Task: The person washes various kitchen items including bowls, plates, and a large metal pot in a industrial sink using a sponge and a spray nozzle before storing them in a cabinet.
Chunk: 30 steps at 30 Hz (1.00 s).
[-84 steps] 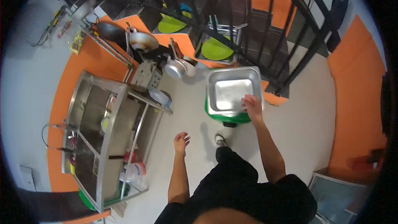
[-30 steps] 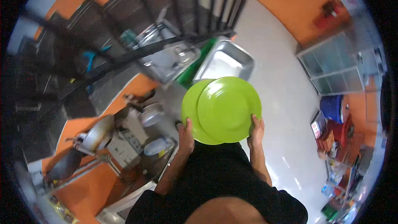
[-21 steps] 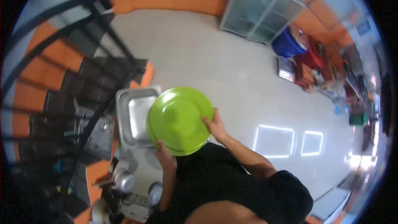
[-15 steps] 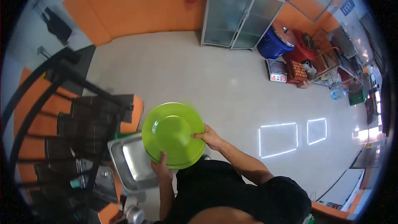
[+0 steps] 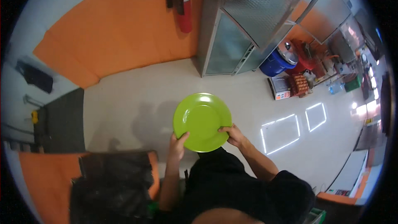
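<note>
A shiny lime-green plate (image 5: 202, 118) is held out in front of my body, above the pale floor. My left hand (image 5: 178, 144) grips its lower left rim, with the thumb on top and the fingers hidden beneath. On the plate's right side, my right hand (image 5: 233, 134) holds the rim the same way, its thumb reaching onto the upper face. Nothing lies on the plate. Whether other plates are stacked under it I cannot tell.
Ahead stands a glass-fronted metal cabinet (image 5: 227, 43) with an upper door swung out. A red fire extinguisher (image 5: 184, 8) hangs on the orange wall (image 5: 120, 20). To the right are a blue bin (image 5: 274, 63), a scale (image 5: 280, 87) and egg trays (image 5: 299, 84). Dark steps (image 5: 112, 182) lie lower left.
The plate and both hands have moved right and slightly up in view. The metal basin and the stair railing have left the picture, and the cabinet and extinguisher appear larger.
</note>
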{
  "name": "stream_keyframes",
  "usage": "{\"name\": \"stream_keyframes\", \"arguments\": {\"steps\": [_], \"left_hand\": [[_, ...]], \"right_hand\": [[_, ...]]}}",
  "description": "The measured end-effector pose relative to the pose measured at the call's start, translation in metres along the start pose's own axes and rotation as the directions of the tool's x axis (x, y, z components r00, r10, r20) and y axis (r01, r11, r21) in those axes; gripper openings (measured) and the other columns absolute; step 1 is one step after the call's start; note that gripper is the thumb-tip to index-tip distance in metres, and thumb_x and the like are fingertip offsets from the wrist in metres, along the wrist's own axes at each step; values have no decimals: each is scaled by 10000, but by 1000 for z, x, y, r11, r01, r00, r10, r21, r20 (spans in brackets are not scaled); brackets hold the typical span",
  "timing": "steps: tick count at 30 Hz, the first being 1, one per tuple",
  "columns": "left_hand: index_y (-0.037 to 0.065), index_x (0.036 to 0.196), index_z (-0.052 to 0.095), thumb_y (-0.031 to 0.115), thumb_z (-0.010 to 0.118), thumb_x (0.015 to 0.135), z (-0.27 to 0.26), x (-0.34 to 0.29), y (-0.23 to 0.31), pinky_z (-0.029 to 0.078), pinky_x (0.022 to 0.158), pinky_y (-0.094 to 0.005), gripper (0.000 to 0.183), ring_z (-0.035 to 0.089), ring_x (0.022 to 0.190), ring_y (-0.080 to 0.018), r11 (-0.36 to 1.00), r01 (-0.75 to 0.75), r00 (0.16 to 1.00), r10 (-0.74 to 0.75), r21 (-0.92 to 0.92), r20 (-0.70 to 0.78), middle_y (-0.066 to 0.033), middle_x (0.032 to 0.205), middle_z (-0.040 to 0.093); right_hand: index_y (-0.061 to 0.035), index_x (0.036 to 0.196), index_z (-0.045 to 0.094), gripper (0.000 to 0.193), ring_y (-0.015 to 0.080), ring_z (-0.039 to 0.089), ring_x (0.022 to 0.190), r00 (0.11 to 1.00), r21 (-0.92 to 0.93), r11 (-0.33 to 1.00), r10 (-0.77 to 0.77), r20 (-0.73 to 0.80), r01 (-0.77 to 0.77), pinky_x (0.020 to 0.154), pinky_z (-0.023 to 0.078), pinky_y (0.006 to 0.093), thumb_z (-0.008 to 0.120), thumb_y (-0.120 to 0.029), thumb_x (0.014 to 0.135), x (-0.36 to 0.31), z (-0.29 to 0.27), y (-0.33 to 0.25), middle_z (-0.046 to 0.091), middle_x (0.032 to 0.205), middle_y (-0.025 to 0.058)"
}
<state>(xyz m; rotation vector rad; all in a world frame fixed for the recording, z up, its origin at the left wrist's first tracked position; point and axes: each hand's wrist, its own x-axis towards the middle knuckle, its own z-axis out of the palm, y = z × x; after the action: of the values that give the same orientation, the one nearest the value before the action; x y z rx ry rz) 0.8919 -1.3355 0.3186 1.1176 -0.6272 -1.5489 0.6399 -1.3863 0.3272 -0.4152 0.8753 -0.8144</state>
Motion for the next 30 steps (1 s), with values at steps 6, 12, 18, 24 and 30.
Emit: {"name": "stream_keyframes", "arguments": {"steps": [6,12,18,24,30], "left_hand": [[-30,1100,574,-17,629,822,-63,170,28,469,769,-282,283,587,880,-125,996,-86,975,83,-10,-205,-58,1008,626],[-56,1065,566,15,583,819,-107,233,63,454,772,-322,257,573,899,-176,976,-129,889,191,173,-415,-95,1008,610],[22,1121,533,54,613,801,-121,232,57,459,683,-347,331,576,878,-209,950,-54,757,-161,-307,-633,-73,1028,587],[59,1184,488,100,636,804,-111,225,-17,475,685,-367,410,563,947,-238,959,149,717,-272,-240,-642,-89,1056,566],[44,1171,497,105,633,819,-85,204,-123,523,778,-382,382,576,963,-277,923,235,907,-95,306,-410,-116,1105,558]], "right_hand": [[-66,1304,406,441,255,555,1077,994,-10,996,84,66,-83,911,493,424,544,-81,885,171,-18,6,526,1205,104],[-124,1339,402,711,291,518,1075,685,-176,856,249,-685,-487,858,460,495,544,-596,827,115,-202,-13,480,1285,96],[-83,1025,537,439,264,576,758,333,-205,891,-65,-941,-406,656,501,444,556,-485,851,10,-359,-95,592,922,95],[-36,1083,594,379,203,628,698,498,-680,686,-508,-703,-261,521,520,356,604,-324,837,79,-311,-239,633,895,95],[-14,1320,410,625,358,422,1242,482,-999,26,-875,-41,-36,1050,329,385,652,-263,800,179,-280,-418,381,1386,212]]}}
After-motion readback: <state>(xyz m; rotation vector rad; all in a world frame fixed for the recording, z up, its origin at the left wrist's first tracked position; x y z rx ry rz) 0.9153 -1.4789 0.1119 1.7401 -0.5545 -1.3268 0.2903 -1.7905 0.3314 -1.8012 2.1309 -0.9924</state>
